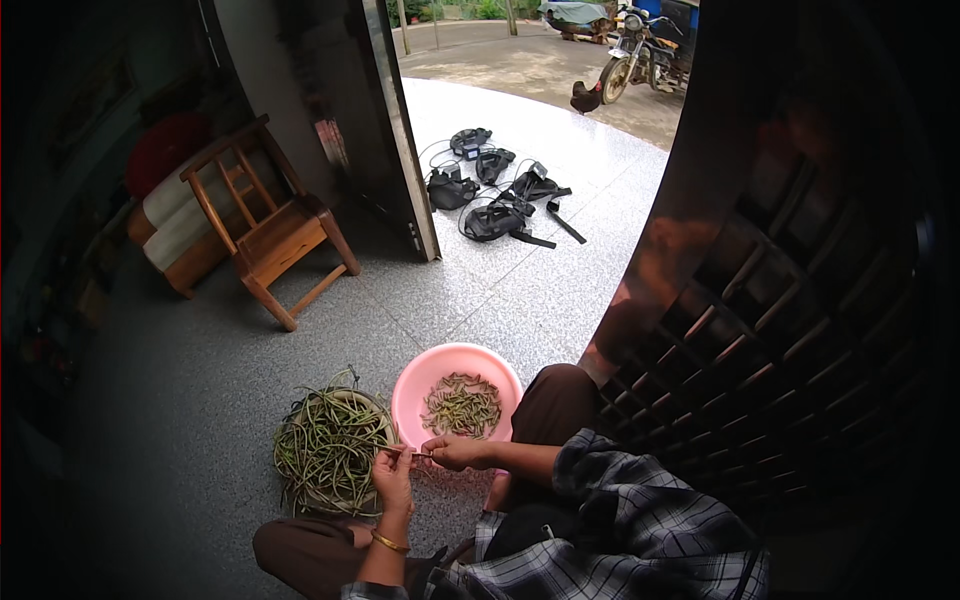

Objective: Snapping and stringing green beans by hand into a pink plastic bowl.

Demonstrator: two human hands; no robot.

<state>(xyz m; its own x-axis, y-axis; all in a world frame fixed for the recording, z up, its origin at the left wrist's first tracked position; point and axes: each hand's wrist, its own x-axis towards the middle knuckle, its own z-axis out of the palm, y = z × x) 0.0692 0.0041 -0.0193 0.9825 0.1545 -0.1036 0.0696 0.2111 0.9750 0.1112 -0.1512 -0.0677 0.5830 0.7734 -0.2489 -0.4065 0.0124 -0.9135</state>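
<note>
My left hand (394, 478), with a bangle at the wrist, holds a thin long bean (414, 453) between thumb and fingers. My right hand (454, 453) grips the bean's other end, close beside the left, over the near rim of a pink plastic basin (409, 390). Short bean pieces (461, 405) lie in the middle of that basin. Touching or nearly touching it on the left, a round container (385, 411) is heaped with long uncut green beans (328, 442), some hanging over its edge.
A wooden chair (281, 244) stands at the left, near an open door (390, 135). Black straps and pouches with cables (491, 219) lie on the tiled floor in the doorway. Outside are a dark chicken (585, 97) and a motor tricycle (637, 56). Dark latticework (720, 337) rises at the right.
</note>
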